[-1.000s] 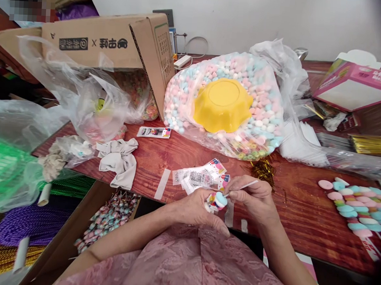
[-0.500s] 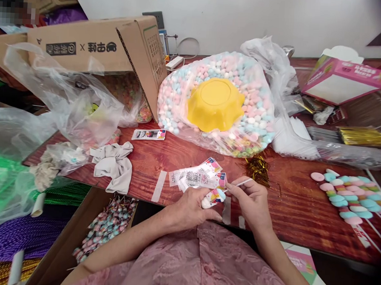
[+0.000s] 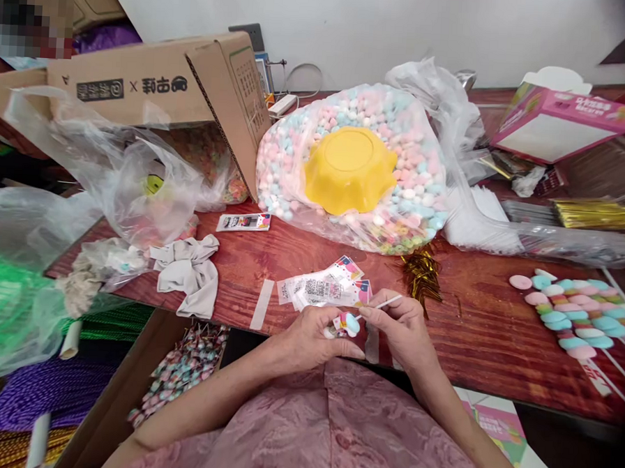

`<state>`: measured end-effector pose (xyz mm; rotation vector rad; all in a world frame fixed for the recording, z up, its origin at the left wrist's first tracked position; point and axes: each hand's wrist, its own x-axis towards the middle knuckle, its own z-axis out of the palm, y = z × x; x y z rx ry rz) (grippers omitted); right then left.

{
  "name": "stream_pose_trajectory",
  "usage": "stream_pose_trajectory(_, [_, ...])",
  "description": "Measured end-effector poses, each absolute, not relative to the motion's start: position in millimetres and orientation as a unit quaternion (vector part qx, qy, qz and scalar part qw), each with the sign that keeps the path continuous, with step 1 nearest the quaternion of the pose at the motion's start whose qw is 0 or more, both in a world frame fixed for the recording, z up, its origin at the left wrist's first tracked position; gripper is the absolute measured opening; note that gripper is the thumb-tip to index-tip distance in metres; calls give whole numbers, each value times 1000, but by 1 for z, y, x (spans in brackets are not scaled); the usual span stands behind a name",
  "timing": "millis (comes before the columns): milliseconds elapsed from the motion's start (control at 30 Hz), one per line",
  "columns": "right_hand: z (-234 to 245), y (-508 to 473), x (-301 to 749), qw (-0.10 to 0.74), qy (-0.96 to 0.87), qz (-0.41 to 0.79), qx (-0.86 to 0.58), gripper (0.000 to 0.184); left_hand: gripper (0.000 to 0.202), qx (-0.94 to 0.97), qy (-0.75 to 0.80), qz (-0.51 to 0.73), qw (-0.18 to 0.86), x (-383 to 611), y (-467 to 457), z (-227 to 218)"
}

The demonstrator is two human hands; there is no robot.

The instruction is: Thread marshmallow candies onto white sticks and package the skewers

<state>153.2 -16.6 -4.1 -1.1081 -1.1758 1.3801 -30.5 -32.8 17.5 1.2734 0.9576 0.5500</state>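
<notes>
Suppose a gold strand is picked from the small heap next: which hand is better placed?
Probably the right hand: it is nearer the heap of gold strands and pinches only the white stick. The left hand is farther off and holds the candy.

Pale blue and white with yellow and red patches mark the small sweet (image 3: pixel 347 325) in the left hand (image 3: pixel 310 338), and the stick (image 3: pixel 390 301) in the right hand (image 3: pixel 404 328) is white. Just beyond the grip, the packets (image 3: pixel 317 290) are whitish with black print and pink, yellow and blue ends; beside them the tinsel (image 3: pixel 422 273) is gold. The table (image 3: pixel 475 333) around is red-brown with darker streaks. Farther beyond, a plain yellow bowl (image 3: pixel 347 166) tops a clear bag (image 3: pixel 284 166) speckled pink, white and pale blue. Right of the grip, skewered sweets (image 3: pixel 575 321) alternate pink, pale blue and white with green touches; far left, the cords (image 3: pixel 56 381) are purple. Below, the garment (image 3: pixel 302 436) is dusty pink, patterned tone on tone.
</notes>
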Motion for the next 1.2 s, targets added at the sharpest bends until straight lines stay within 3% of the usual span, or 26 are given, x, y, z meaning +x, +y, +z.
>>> stream_pose_trajectory(133, [1,-15,163,489,-551,507,-446,24,27,547,399,181,713,-39,-28,21])
stream_pose_trajectory(300, [11,-9,174,435,-622,549,-350,20,39,455,294,32,840,-51,-21,22])
stream_pose_trajectory(500, [11,-17,162,443,-610,560,-343,24,40,392,250,83,881,-48,-21,17])
stream_pose_trajectory(700, [-8,-33,147,449,-540,622,-345,30,51,445,304,87,838,-44,-18,18])
stream_pose_trajectory(867, [0,-20,163,508,-545,560,-361,19,44,574,336,141,733,-39,-17,30])
stream_pose_trajectory(1067, [13,-19,158,464,-651,490,-347,25,51,676,380,234,586,-26,-26,32])
stream_pose_trajectory(1200, [-2,-26,149,530,-576,500,-371,12,53,576,431,289,632,-23,-27,22])
